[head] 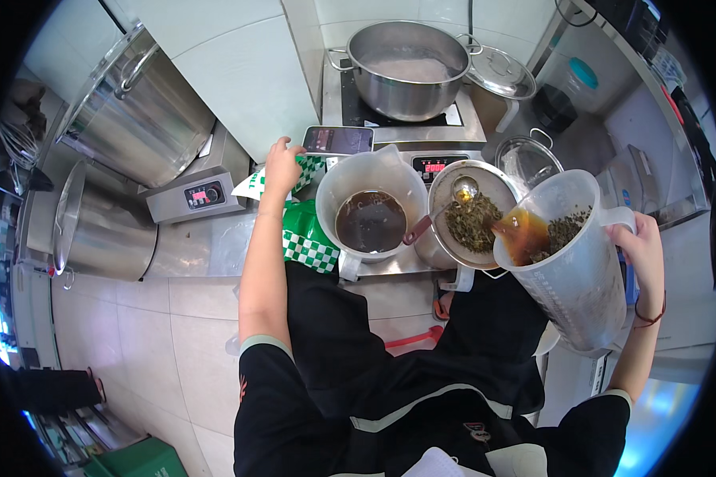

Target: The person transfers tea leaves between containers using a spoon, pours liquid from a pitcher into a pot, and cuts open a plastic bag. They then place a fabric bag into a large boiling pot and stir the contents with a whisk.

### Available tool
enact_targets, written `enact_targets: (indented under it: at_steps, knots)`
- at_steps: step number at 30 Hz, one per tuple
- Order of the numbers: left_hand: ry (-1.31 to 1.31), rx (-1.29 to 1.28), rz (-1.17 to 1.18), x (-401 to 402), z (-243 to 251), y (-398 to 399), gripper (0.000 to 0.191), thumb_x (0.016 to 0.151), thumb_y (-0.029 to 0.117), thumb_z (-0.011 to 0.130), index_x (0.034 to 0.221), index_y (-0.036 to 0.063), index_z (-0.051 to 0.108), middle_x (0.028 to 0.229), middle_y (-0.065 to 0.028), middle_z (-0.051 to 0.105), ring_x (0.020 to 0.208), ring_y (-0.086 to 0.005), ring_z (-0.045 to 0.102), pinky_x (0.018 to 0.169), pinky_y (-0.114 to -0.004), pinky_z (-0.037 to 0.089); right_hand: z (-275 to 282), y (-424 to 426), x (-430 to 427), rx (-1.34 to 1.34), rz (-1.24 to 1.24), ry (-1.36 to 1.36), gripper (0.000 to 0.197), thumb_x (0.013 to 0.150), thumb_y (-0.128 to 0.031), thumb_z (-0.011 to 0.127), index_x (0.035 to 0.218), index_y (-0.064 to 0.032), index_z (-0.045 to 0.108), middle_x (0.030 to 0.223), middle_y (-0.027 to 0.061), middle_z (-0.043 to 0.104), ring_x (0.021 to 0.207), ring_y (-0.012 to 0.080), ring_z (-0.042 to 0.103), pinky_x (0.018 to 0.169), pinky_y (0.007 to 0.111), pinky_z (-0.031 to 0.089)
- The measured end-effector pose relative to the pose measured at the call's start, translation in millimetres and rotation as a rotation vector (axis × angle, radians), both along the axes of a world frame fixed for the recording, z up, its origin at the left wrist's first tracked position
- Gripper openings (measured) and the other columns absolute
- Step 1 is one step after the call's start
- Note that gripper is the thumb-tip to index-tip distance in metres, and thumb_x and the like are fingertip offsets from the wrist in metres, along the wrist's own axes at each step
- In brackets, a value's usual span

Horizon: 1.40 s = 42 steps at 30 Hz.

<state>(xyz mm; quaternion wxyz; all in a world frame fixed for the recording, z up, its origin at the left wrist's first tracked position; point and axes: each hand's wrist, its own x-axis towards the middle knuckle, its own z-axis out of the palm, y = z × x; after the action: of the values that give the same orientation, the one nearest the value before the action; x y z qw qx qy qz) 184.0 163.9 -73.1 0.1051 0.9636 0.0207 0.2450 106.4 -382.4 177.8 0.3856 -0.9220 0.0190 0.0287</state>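
Note:
My right hand [638, 253] grips the handle of a translucent plastic measuring jug [590, 304], tilted left. Amber liquid and wet tea leaves [567, 232] lie at its lip, over a fine mesh strainer [447, 179]. Leaves are heaped in the strainer, which rests on a handled container [432, 253]. A metal spoon [465, 186] with a brownish-red handle lies across the strainer. To the left, another translucent jug [373, 164] stands upright with dark brown liquid inside. My left hand [282, 170], fingers apart, is at the left edge of a smartphone [339, 141]; whether it touches is unclear.
A steel pot [411, 89] sits on an induction cooker [340, 113] at the back. Beside it stands a lidded jug [498, 77]. A green-and-white checked bag [310, 238] lies at the counter's front edge. Tall stockpots [149, 113] stand left; a metal shelf [686, 206] is right.

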Motion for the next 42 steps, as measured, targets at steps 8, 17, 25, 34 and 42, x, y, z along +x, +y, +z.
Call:
enact_targets:
  at_steps: [8,17,25,34,42]
  knots:
    - [-0.006,-0.024,0.013,-6,4,1,0.028,0.064,-0.003,0.052,0.083,0.0108,0.069,0.105,-0.0155,0.056,0.098,-0.0308,0.052,0.085,-0.038,0.043,4,-2,-3,-0.037,0.017,-0.007,0.022,0.068,-0.022,0.061,0.069,-0.0001,0.059,0.054,-0.0043,0.047,0.045,0.0025,0.038,0.04,0.02,0.028]
    - [-0.033,-0.007,-0.008,-9,4,-2,0.028,0.066,-0.003,0.052,0.083,0.011,0.068,0.103,-0.0143,0.056,0.096,-0.0306,0.052,0.084,-0.039,0.043,9,5,-5,-0.048,0.001,-0.016,0.022,0.067,-0.023,0.063,0.066,-0.0018,0.056,0.055,-0.004,0.047,0.046,0.0027,0.039,0.041,0.019,0.029]
    - [-0.138,-0.193,-0.153,-11,63,-61,0.017,0.078,0.004,0.052,0.091,0.0041,0.064,0.093,-0.0156,0.058,0.09,-0.0313,0.054,0.08,-0.038,0.044,11,8,-3,-0.032,0.01,0.005,0.024,0.067,-0.022,0.064,0.071,0.0005,0.06,0.056,-0.0033,0.049,0.047,0.0028,0.04,0.042,0.019,0.029]
    - [0.381,0.15,-0.622,-83,106,-214,0.046,0.07,0.02,0.066,0.107,-0.0005,0.048,0.086,-0.0182,0.056,0.084,-0.0315,0.057,0.076,-0.039,0.046,16,3,-2,-0.106,0.042,0.022,0.03,0.067,-0.026,0.064,0.074,0.0037,0.061,0.057,-0.0004,0.052,0.048,0.0048,0.044,0.044,0.02,0.033]
    - [0.285,0.173,-0.449,-94,98,-225,0.033,0.069,0.004,0.057,0.101,-0.0031,0.054,0.085,-0.0161,0.057,0.079,-0.0294,0.059,0.068,-0.036,0.048,31,16,7,-0.391,0.278,-0.024,0.036,0.067,-0.025,0.065,0.068,0.0108,0.057,0.051,0.0103,0.048,0.05,0.0101,0.048,0.048,0.03,0.042]
